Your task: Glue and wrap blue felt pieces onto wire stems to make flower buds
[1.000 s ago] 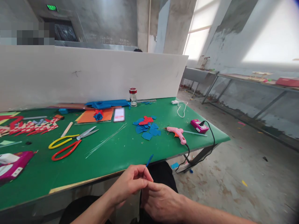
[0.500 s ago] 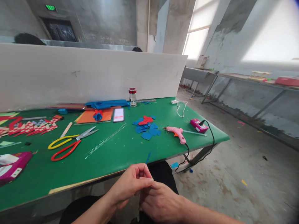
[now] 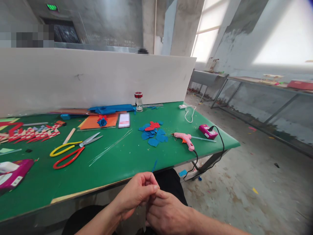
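Blue paper sliver (image 3: pixel 154 165), on thin wire, pinched in left hand (image 3: pixel 137 193) fingertips, poking up toward 12 o'clock at near edge of green desk (image 3: pixel 122 163). Right hand (image 3: pixel 166 213) curled closed beneath at 5 o'clock, touching left; contents hidden, likely wire end. Looks featherlight, floppy, easily creased or torn. Best gripped low at wire, not paper.

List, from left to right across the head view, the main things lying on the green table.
Magenta packet → yellow-and-red-handled scissors → thin wire strands → blue and red paper pieces → pink glue gun → magenta box.
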Available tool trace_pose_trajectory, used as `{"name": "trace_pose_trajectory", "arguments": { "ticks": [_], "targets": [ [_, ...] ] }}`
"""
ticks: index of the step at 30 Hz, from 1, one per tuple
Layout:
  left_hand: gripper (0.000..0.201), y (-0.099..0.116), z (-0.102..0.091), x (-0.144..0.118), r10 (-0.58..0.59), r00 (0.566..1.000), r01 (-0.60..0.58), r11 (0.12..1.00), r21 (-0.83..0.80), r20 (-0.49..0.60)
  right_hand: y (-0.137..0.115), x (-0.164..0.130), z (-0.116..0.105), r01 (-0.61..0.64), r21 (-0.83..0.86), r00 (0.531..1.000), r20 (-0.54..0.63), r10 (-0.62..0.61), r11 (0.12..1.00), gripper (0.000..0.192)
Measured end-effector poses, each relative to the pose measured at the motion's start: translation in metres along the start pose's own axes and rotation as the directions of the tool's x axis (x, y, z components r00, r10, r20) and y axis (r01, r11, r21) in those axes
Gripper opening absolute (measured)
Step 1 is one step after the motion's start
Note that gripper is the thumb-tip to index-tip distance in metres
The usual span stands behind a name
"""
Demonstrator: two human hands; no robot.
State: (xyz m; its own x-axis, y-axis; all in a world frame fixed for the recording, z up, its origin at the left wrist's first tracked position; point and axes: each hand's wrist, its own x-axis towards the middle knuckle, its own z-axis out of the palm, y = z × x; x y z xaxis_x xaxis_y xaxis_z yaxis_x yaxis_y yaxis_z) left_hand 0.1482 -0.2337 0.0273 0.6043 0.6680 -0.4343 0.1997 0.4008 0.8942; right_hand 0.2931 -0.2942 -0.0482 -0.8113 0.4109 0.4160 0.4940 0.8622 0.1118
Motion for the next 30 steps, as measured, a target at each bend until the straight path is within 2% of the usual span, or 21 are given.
{"name": "trace_pose_trajectory", "arguments": {
  "ticks": [6,10,13,18,22,30],
  "targets": [
    [0.018,-0.002,-0.001,-0.002,0.003,0.999,-0.001,0.999,-0.048,0.04,-0.001,0.003,-0.007,-0.02,-0.01,0.997,-0.075,0.019,1.0,0.032],
    [0.018,-0.005,-0.003,0.0,0.013,0.997,-0.006,0.995,-0.096,0.07,-0.001,0.002,-0.01,0.004,-0.051,1.0,0.029,-0.002,0.999,0.025],
    [0.022,-0.009,-0.003,0.003,0.068,0.995,-0.059,0.99,-0.127,0.07,-0.002,0.0,-0.009,0.008,-0.139,0.991,0.132,0.01,0.99,0.014],
    [0.035,-0.014,-0.005,0.008,0.141,0.989,-0.135,0.98,-0.144,0.034,-0.009,-0.001,0.005,-0.02,-0.331,0.975,0.202,0.092,0.943,0.019],
    [0.043,-0.016,-0.005,0.01,0.174,0.985,-0.171,0.976,-0.138,0.009,-0.012,-0.001,0.014,-0.046,-0.339,0.972,0.201,0.12,0.94,0.024],
    [0.048,-0.021,-0.005,0.013,0.179,0.984,-0.175,0.972,-0.158,0.008,-0.017,-0.006,0.037,-0.089,-0.365,0.967,0.189,0.168,0.927,0.018]
  ]
}}
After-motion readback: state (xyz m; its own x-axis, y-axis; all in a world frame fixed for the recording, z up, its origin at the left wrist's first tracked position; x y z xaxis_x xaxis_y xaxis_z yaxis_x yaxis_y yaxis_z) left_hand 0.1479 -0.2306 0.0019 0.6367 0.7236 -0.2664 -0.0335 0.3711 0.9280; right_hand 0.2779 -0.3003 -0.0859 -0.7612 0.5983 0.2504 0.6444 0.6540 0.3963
